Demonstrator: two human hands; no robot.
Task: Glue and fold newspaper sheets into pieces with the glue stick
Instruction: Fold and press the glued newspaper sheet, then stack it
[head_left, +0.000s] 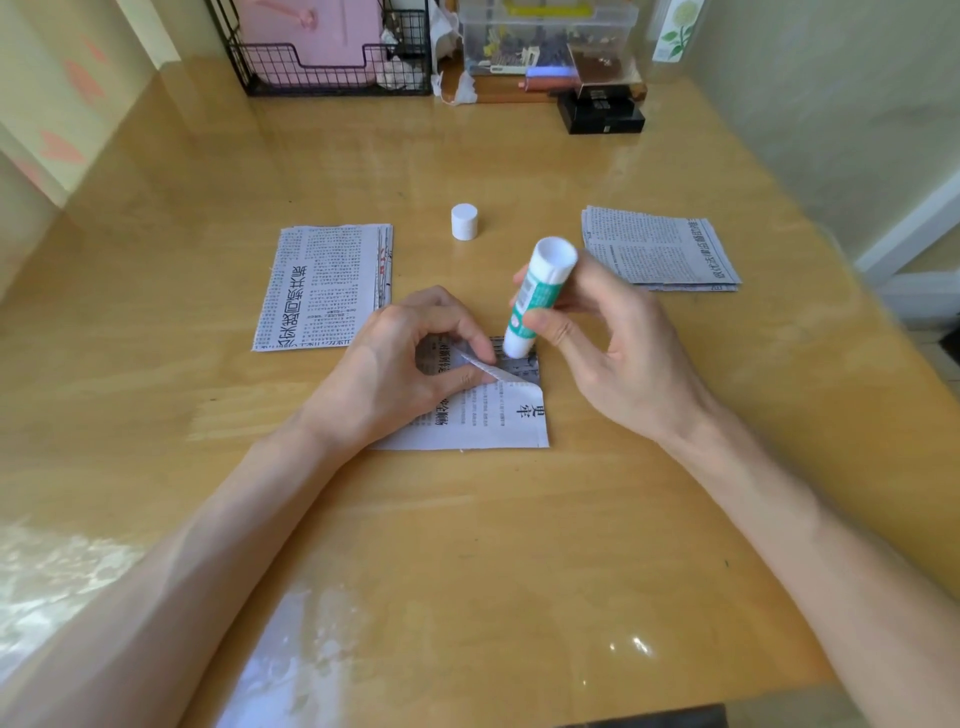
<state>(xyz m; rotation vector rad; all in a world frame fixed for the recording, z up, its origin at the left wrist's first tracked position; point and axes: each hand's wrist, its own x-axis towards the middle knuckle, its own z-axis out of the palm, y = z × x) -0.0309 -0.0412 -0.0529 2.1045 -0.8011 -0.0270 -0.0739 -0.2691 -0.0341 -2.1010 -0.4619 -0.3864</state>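
A glossy, light wooden desk (519, 171) fills the view, with bright glare on its surface at 7 o'clock. A pale wall with pink heart shapes (67, 78) runs along at 10 o'clock, and a plain pale wall (805, 104) at 2 o'clock. A black wire rack (291, 78) stands at 11 o'clock, a clear plastic box (545, 31) at 12 o'clock, and white trim (904, 228) at 3 o'clock.
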